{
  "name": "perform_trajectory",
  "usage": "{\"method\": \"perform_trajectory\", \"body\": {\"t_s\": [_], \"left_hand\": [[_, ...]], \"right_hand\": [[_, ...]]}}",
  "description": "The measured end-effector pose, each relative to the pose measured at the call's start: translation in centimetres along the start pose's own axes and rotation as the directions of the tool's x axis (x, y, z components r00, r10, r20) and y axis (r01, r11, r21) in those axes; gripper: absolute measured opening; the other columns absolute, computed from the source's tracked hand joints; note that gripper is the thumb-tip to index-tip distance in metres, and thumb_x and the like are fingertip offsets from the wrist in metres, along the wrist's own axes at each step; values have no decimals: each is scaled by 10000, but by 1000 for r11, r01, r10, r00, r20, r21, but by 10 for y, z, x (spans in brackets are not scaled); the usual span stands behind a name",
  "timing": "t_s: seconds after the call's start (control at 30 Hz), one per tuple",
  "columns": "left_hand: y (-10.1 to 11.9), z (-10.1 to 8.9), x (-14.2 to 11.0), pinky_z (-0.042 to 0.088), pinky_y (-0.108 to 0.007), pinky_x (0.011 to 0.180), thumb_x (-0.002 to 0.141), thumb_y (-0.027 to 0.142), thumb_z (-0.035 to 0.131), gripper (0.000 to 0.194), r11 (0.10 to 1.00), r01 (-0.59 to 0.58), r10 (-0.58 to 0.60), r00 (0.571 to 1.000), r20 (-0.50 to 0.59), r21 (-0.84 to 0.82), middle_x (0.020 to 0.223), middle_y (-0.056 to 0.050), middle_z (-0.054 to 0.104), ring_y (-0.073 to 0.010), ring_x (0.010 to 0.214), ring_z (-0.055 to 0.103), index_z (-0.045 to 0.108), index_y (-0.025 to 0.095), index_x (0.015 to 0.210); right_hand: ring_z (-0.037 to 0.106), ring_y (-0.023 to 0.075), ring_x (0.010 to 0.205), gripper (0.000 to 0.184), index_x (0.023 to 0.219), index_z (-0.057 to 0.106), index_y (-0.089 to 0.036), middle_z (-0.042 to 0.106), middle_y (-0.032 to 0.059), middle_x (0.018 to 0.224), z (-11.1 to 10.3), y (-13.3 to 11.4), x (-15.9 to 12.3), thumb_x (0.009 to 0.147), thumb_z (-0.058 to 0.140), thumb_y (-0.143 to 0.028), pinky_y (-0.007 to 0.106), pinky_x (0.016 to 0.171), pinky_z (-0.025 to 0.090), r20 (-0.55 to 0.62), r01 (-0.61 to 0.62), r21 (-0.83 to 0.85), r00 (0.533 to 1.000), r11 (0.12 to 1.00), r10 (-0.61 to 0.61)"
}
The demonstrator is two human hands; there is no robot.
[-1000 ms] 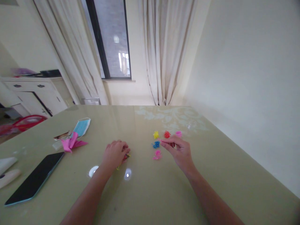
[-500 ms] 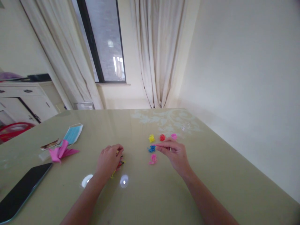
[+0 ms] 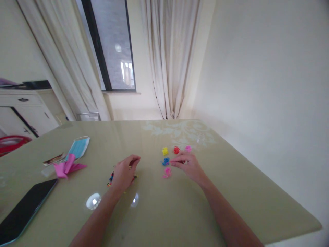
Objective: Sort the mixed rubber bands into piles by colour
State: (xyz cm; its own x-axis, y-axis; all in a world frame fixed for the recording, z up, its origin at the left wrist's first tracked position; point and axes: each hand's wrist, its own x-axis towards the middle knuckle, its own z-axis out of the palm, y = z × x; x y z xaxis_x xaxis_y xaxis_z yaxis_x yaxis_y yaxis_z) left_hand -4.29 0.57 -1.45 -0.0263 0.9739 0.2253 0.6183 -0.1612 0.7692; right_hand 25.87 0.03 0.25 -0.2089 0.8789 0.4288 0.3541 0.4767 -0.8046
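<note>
Inside the table's far edge, left hand nearly closed, right hand pinching beside the blue pile, both contents unclear, we are judging it light, soft, best taken by loose ends.

The left hand is arching palm-down well to the left of the blue pile, its thumb and index fingertips meeting. The right hand is pinching thumb against index finger just right of the blue pile. Both forearms are slanting inward from the near side of that pile.
</note>
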Motion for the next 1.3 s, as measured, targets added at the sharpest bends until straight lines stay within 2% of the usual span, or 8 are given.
{"method": "perform_trajectory", "body": {"t_s": [0.1, 0.33, 0.6, 0.9, 1.0, 1.07, 1.17, 1.3], "left_hand": [[9, 6, -2, 582, -316, 760, 872, 462, 602, 280, 981, -75, 81, 997, 22, -179, 866, -49, 794, -213, 806, 733, 734, 217, 908], [21, 18, -7, 593, -334, 785, 829, 436, 666, 296, 940, -12, 84, 976, 199, -341, 895, -70, 808, -217, 834, 738, 796, 198, 947], [27, 31, -16, 612, -385, 878, 756, 450, 791, 318, 877, 65, 89, 952, 293, -477, 940, -78, 823, -239, 892, 771, 769, 187, 932], [35, 34, -24, 597, -382, 875, 780, 501, 783, 366, 855, 88, 131, 918, 375, -512, 989, -91, 817, -244, 924, 761, 750, 191, 972], [26, 26, -18, 574, -385, 865, 865, 491, 698, 319, 954, -48, 133, 952, 274, -296, 992, -79, 805, -242, 913, 736, 756, 210, 1002], [16, 19, -13, 529, -429, 926, 928, 442, 622, 279, 987, -154, 146, 977, 154, 40, 1038, -90, 787, -267, 970, 703, 761, 217, 1013], [2, 10, -10, 454, -497, 996, 945, 367, 590, 267, 857, -138, 110, 990, 85, 497, 1190, -131, 731, -345, 1151, 621, 755, 214, 1090], [-5, 4, -9, 443, -475, 969, 982, 374, 535, 307, 735, -94, 18, 993, 119, 671, 1243, -145, 692, -360, 1193, 588, 730, 215, 1159]], "right_hand": [[567, 139, 650, 169, 902, 864, -273, 686, 36, 764, 3, 5, -3, 864, 797, -424, 271, 604, 414, 172, -12, -140, 984, 990, 37], [581, 148, 677, 112, 939, 859, -312, 686, 24, 764, 9, 13, -4, 905, 757, -343, 265, 634, 420, 262, 57, -280, 965, 958, 19], [583, 146, 690, 199, 996, 839, -225, 692, 39, 848, 25, -5, -8, 869, 804, -373, 282, 679, 467, 116, 33, -164, 993, 986, -14], [565, 138, 651, 243, 892, 827, -218, 643, 28, 787, 42, -17, -13, 939, 713, -428, 278, 649, 472, 88, 87, -58, 993, 995, -82], [567, 149, 657, 247, 857, 820, -219, 667, 34, 765, 32, -12, -8, 921, 731, -441, 279, 623, 459, -25, 62, -17, 998, 998, -62], [563, 155, 654, 235, 840, 816, -222, 679, 33, 738, 24, -10, -5, 896, 756, -442, 278, 599, 439, -110, 47, 24, 993, 999, -44], [574, 155, 644, 234, 846, 816, -218, 700, 39, 750, 13, -10, -2, 863, 781, -449, 279, 584, 444, -210, 21, 104, 978, 994, 1], [641, 183, 749, 214, 865, 823, -224, 726, 62, 825, 5, -17, -2, 843, 800, -436, 310, 661, 509, -296, 35, 152, 955, 988, 12]]}}
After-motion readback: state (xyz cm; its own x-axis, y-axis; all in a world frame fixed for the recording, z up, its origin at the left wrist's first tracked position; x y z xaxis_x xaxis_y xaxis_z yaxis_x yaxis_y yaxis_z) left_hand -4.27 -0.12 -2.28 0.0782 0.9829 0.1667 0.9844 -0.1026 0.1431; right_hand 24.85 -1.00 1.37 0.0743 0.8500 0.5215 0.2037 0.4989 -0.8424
